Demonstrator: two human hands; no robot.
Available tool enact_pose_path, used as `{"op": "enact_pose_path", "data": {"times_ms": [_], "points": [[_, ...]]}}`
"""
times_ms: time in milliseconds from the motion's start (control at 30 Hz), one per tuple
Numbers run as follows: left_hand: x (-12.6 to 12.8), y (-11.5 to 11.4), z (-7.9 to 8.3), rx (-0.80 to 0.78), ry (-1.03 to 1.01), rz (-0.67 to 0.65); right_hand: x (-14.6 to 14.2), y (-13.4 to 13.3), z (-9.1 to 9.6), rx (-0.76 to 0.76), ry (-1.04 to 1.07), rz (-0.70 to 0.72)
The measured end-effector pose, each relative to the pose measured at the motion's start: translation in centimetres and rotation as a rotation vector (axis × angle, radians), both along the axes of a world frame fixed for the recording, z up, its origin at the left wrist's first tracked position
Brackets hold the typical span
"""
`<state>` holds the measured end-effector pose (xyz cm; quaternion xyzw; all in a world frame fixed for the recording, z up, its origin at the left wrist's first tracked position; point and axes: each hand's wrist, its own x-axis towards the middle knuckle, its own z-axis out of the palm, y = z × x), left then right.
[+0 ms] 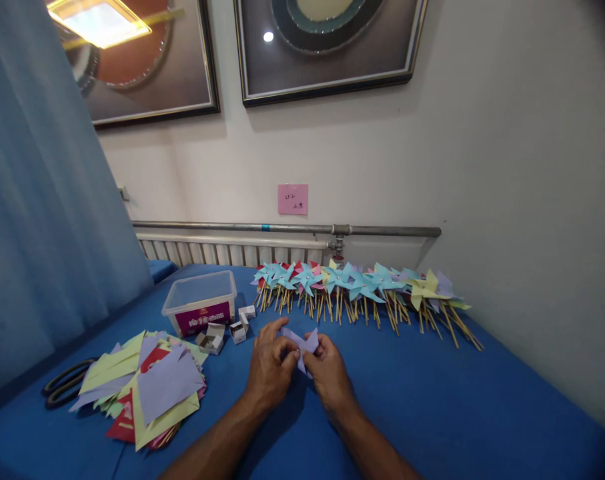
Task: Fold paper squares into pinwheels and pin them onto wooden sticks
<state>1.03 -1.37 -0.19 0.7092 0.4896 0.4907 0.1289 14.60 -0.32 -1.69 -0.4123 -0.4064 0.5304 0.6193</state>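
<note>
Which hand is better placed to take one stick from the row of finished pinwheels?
The right hand, probably: the pinwheels lie ahead and to its side. Both hands hold the purple paper.

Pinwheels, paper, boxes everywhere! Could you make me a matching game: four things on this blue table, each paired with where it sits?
Things:
1. finished pinwheels
2. loose paper squares
3. clear plastic tub
4. lilac paper piece

Places:
A. between the left hand and right hand
B. in a row along the wall
C. piled at the table's left
D. behind the small white boxes

Pairs: 1-B, 2-C, 3-D, 4-A
</note>
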Motion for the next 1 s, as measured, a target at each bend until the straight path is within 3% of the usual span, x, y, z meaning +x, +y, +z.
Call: {"op": "enact_pose_path", "data": {"times_ms": [233, 467, 1000], "points": [[-0.64, 0.47, 0.58, -0.067, -0.059, -0.074, 0.38, -0.14, 0.36, 0.004, 0.043, 0.11], [-0.85, 0.62, 0.91, -0.134, -0.085, -0.09, 0.3, -0.18, 0.08, -0.031, 0.077, 0.128], [-0.53, 0.42, 0.86, -0.144, -0.064, 0.035, 0.14, -0.25, -0.02, -0.005, 0.072, 0.171]]}}
